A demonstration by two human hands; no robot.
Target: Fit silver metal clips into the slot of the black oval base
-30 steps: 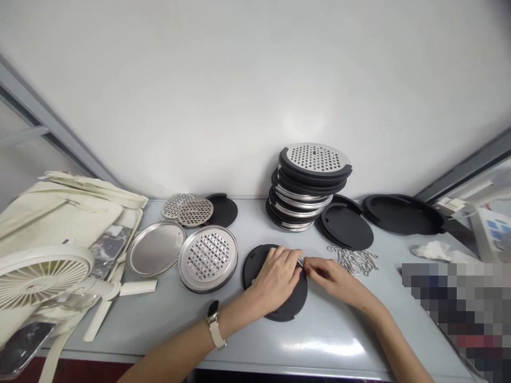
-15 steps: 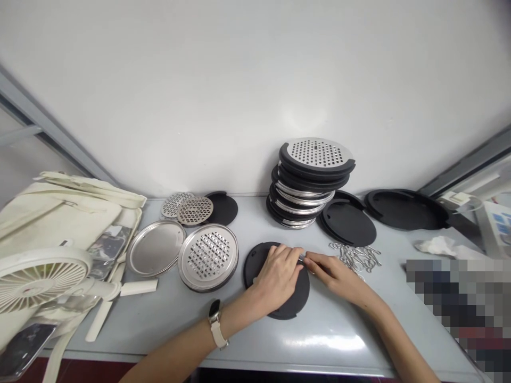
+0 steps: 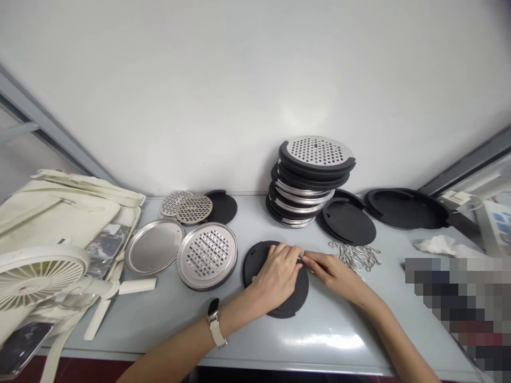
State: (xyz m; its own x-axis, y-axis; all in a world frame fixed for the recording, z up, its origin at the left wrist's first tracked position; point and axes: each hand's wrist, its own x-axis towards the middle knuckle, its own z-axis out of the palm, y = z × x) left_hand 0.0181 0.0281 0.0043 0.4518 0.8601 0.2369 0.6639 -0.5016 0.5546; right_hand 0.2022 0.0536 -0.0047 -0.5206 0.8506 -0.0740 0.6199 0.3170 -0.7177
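Observation:
A black round disc (image 3: 293, 306) lies flat on the grey table near its front middle. Over its upper part rests my left hand (image 3: 277, 274), fingers bent and pressed together at the disc's upper right edge. My right hand (image 3: 325, 268) meets it there from the right, its thumb and fingertips pinching a small metal piece (image 3: 301, 257). Fingers cover most of that piece, so its shape is unclear. Right of my right hand lies a loose pile of silver wire hooks (image 3: 361, 257).
Behind stands a tall stack of black and silver discs (image 3: 311, 181). Black holders (image 3: 349, 221) lie to its right. Perforated metal plates (image 3: 207, 255) and a plain plate (image 3: 154, 247) sit left. A white fan (image 3: 40, 276) and cream bag (image 3: 67, 213) fill the far left.
The view has shifted very slightly. My hands stay at the disc's edge, and the metal piece between them shows a little differently.

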